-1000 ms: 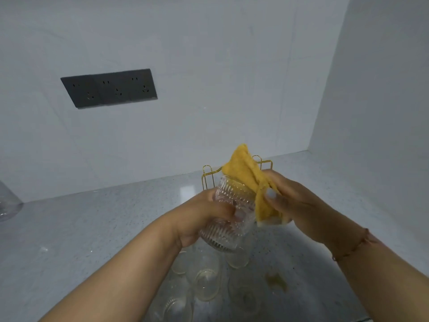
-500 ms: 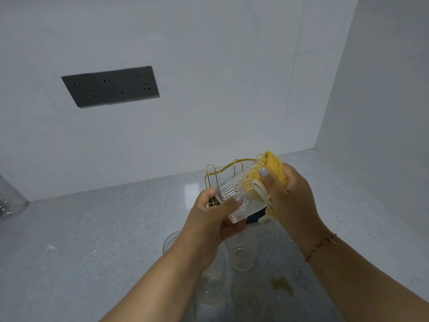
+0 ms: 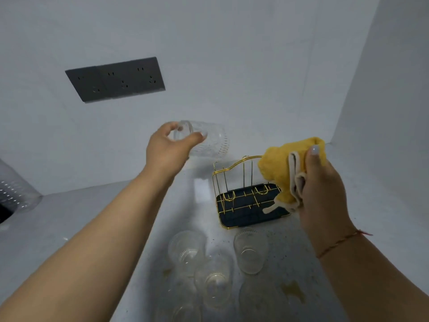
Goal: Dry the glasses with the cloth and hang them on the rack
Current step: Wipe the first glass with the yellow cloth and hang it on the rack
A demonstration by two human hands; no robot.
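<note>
Head view: ribbed glass (image 3: 204,141), held in the air by left hand (image 3: 167,149) at its base end, long axis near horizontal, mouth pointing right, left of and above rack (image 3: 246,196). Right hand (image 3: 325,182) grips bunched yellow cloth (image 3: 281,168) over rack. Further glasses (image 3: 249,251) upright on near counter (image 3: 69,219).

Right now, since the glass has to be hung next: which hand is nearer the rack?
Right. The right hand, gripping the cloth, overlaps the rack; the left hand holds the glass up-left of it.

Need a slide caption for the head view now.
Left hand lifts ribbed glass; right hand holds yellow cloth above rack.
</note>
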